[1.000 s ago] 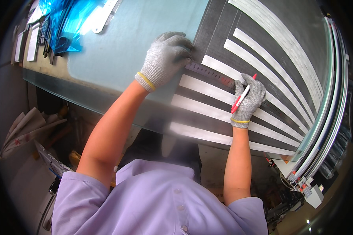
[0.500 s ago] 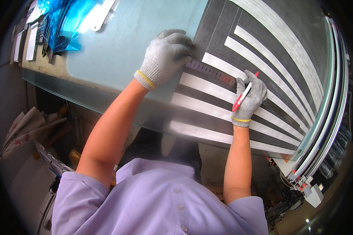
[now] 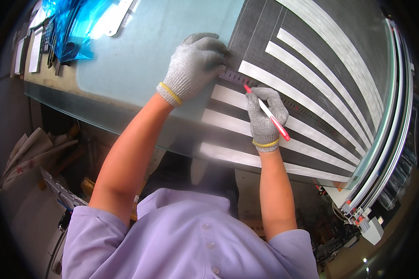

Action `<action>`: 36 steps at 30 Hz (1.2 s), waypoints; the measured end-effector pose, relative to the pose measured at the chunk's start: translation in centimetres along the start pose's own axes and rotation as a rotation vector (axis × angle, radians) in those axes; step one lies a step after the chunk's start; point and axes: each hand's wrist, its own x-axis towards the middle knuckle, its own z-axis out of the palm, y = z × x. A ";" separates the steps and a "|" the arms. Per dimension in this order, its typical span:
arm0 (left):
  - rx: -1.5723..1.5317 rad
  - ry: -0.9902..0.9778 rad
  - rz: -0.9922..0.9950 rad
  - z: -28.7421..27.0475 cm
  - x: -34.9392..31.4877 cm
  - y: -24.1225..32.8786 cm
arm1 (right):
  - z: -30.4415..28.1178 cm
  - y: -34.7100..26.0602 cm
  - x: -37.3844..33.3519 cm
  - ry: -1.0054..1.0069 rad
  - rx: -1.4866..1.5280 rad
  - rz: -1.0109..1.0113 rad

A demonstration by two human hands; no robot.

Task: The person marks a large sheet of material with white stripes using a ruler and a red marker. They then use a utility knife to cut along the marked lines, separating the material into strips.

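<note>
I judge that if my left hand [image 3: 194,65], fingers flat on the ruler [image 3: 284,100], eases pressure, the ruler may skid toward 4 o'clock, so the red pen [image 3: 267,113] gripped by my right hand [image 3: 265,116] mismarks the dark sheet [image 3: 265,28].

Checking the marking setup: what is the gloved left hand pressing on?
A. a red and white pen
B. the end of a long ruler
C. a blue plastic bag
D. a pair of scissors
B: the left hand presses on the ruler end, while the right hand holds the pen.
</note>
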 end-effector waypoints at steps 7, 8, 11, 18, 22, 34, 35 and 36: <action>0.020 -0.051 -0.032 -0.2 0.0 0.1 | 0.3 0.2 0.0 -0.051 -0.024 -0.029; 0.021 -0.048 -0.029 -0.2 0.0 0.1 | 0.3 0.2 0.1 -0.048 -0.027 -0.034; 0.025 -0.048 -0.034 -0.1 -0.1 0.0 | 0.3 0.3 0.0 -0.061 -0.007 -0.035; 0.022 -0.051 -0.051 -0.2 0.1 0.2 | 0.3 0.3 0.0 -0.069 -0.010 -0.002; 0.026 -0.041 -0.035 -0.1 0.0 0.1 | 0.1 0.7 -0.1 -0.094 0.012 -0.014; 0.011 -0.051 -0.028 0.0 -0.2 0.0 | 0.1 1.1 -0.8 0.336 0.194 0.154; 0.005 -0.046 -0.020 0.1 -0.3 0.0 | -0.5 1.2 -0.3 0.446 0.128 0.107; 0.002 -0.042 -0.016 0.0 -0.4 0.0 | -1.5 1.3 0.3 0.550 0.064 0.060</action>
